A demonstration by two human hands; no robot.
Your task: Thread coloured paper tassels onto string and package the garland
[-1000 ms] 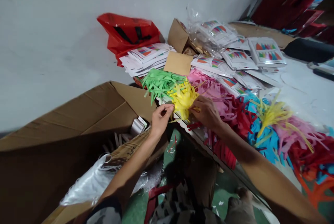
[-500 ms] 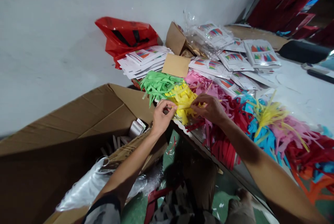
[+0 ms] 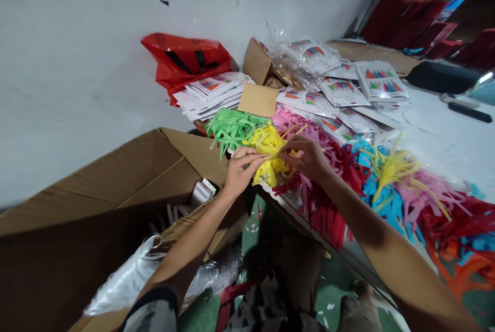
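Note:
A bunch of yellow paper strips [image 3: 268, 149] lies at the table's near edge, between a green bunch [image 3: 230, 127] and a pink bunch [image 3: 305, 131]. My left hand [image 3: 240, 168] pinches the yellow strips from the left side. My right hand [image 3: 307, 159] grips them from the right, fingers closed on a few strips. Red strips [image 3: 325, 208] hang over the table edge below my right wrist.
A large open cardboard box [image 3: 116, 187] stands at the left, with clear plastic [image 3: 127, 280] spilling out. Printed card packs [image 3: 216, 89], a red bag [image 3: 185, 59] and a small brown carton [image 3: 259, 61] lie at the back. More coloured strips [image 3: 406, 187] spread to the right.
Both hands stayed on the yellow strips and rose slightly. The left fingers closed further onto the bunch; the view drifted a little to the right.

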